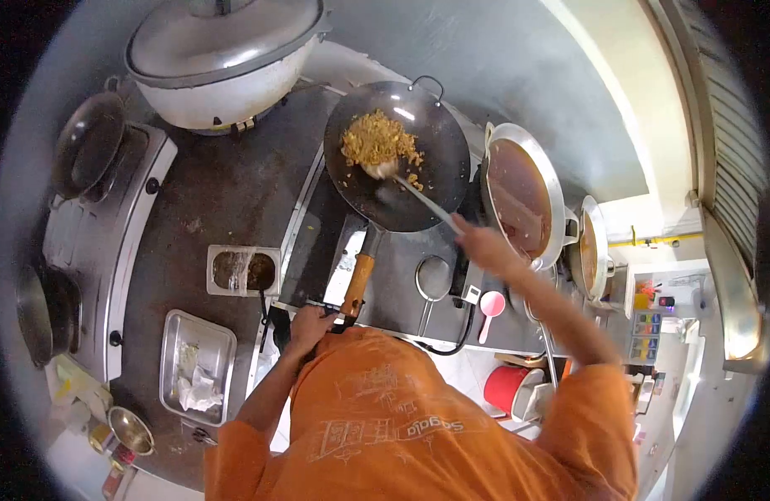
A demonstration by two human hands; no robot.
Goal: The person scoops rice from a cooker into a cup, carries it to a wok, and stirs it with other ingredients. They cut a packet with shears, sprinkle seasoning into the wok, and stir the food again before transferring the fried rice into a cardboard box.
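A dark wok (pixel 435 150) holds a heap of browned, crumbly food, possibly fried rice (pixel 377 139). My right hand (pixel 483 244) is closed around the long handle of a metal ladle (pixel 428 202), whose head rests against the food's lower edge. Towards me, the wok's wooden handle (pixel 358 284) points at my body, with neither hand on it. My left hand (pixel 310 329) is at the stove's front edge, left of that handle. Its fingers are curled in, and what they grip is hidden.
Right of the wok stand a large pot of brown liquid (pixel 519 200), a strainer (pixel 433 278) and a pink scoop (pixel 491 304). To the left are a small metal container (pixel 220 288), a metal tray (pixel 174 392) and another stove (pixel 143 217). A lidded white cooker (pixel 226 100) stands behind.
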